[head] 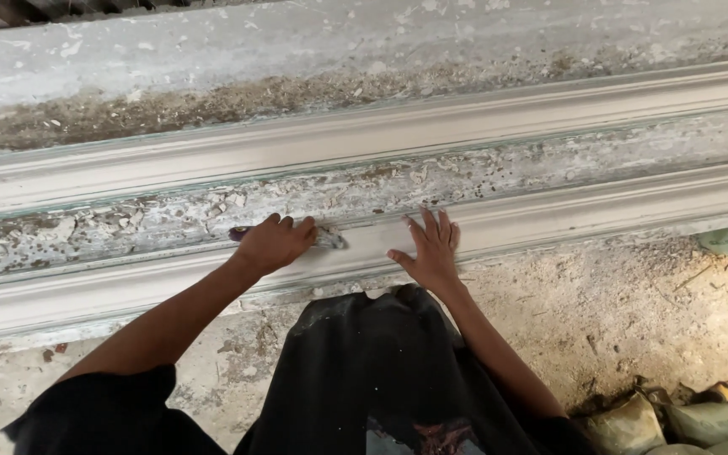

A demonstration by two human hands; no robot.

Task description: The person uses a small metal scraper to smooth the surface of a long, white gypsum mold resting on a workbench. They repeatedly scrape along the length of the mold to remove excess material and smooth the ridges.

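The left hand (273, 243) gripped a scraper (328, 238) against the moulding (549, 215); the right hand (431, 248) lay flat, fingers spread, beside it. Flaking paint covered most of the groove, so plenty seemed left.

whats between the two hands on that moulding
In the head view, only the scraper's blade, sticking out of the left hand, and a bare stretch of pale moulding before the flat right hand.
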